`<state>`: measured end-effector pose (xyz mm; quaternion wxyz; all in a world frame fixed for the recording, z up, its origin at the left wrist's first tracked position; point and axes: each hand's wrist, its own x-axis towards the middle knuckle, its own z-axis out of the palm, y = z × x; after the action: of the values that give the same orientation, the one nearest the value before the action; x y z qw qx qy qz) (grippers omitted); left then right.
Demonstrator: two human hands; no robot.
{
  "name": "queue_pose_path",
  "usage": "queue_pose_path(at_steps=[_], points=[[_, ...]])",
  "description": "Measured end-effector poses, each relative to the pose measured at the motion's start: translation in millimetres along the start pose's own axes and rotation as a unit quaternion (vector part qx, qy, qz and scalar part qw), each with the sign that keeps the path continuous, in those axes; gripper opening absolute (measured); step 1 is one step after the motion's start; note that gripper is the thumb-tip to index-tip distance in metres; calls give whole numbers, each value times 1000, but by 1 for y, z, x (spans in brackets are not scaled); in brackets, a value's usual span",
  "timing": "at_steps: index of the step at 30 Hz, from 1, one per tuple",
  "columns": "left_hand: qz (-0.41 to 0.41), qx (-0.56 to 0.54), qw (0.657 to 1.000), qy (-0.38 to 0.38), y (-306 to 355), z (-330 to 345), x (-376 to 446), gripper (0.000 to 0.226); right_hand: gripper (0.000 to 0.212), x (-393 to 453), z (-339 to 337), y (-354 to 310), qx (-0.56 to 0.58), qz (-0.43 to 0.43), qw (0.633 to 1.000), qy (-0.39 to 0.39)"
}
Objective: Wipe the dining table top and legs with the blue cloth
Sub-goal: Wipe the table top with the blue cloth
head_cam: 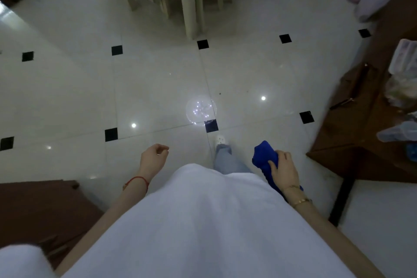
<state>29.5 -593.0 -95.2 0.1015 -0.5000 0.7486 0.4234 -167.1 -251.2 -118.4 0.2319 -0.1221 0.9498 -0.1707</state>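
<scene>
Blue cloth carried in the right hand above the tiled floor, wiping not yet begun.

From left to right: the left hand (155, 153) is seen loosely curled and holding nothing; the cloth (265, 160) is gripped, bunched, by the right hand (283, 170), beside the hip; a brown tabletop (361, 137) bearing bags is seen at far right. The cloth is judged soft, light and limp, not slippery; it would best be folded into a pad and pressed under a flat palm.
</scene>
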Motion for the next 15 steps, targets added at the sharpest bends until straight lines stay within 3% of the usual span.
queue_pose_path(at_steps=[7,15], points=[[-53,-28,998,-8,53,-25,113,23,32,134,-11,-58,2,50,998,-35],[-125,-125,983,58,122,-89,225,23,31,333,-58,-214,-15,-84,991,-103]])
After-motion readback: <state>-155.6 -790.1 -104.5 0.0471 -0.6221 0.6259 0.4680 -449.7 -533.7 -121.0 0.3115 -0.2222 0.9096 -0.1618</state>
